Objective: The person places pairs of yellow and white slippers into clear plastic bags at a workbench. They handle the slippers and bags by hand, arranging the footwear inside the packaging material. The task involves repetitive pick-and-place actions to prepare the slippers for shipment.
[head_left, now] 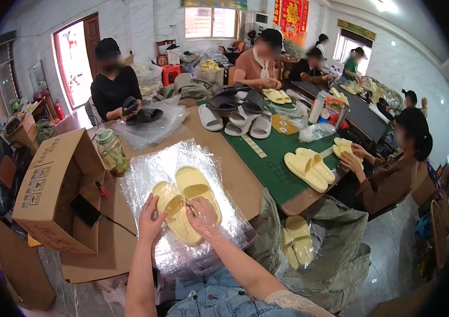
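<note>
A pair of pale yellow slide slippers (192, 180) lies on a stack of clear plastic bags (147, 168) in front of me. At the side of the nearer slipper (184, 232) is my left hand (151, 217), its thumb apart from the fingers and its fingertips touching the edge. My right hand (203, 215) is over the middle of the pair with fingers curled together. What its fingertips pinch is hidden; shiny clear film shows around them.
An open cardboard box (50, 185) stands at left, with a phone (85, 210) on a cable and a glass jar (111, 153) beside it. Grey and black slippers (237, 108) and yellow pairs (309, 168) lie ahead. Bagged slippers (297, 240) rest on a grey sack. Several people work around the tables.
</note>
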Demonstrator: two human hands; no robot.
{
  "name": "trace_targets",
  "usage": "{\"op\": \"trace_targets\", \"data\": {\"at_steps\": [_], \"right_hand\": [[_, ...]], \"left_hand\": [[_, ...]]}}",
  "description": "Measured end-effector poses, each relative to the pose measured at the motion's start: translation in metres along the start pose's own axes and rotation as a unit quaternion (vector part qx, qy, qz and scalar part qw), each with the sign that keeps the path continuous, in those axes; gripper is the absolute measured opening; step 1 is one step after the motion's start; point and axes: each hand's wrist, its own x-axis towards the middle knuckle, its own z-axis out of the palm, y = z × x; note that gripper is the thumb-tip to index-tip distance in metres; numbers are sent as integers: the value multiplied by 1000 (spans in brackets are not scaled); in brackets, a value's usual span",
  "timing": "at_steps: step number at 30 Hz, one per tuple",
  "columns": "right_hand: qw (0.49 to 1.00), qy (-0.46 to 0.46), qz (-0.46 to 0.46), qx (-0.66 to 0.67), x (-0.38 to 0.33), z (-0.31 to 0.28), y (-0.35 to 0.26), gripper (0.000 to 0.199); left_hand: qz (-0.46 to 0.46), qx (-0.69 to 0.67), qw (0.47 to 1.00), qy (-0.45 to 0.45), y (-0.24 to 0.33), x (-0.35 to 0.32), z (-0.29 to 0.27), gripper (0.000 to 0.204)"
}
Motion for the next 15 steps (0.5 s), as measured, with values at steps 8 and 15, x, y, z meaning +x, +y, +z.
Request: {"op": "trace_targets", "data": {"at_steps": [8,15], "right_hand": [[1000,-2,-3,-9,2,-3,0,20],[999,2,-36,1,2,0,6,20]], "left_hand": [[15,-13,1000,9,-7,0,2,65],[17,-28,999,13,-8,0,2,66]]}}
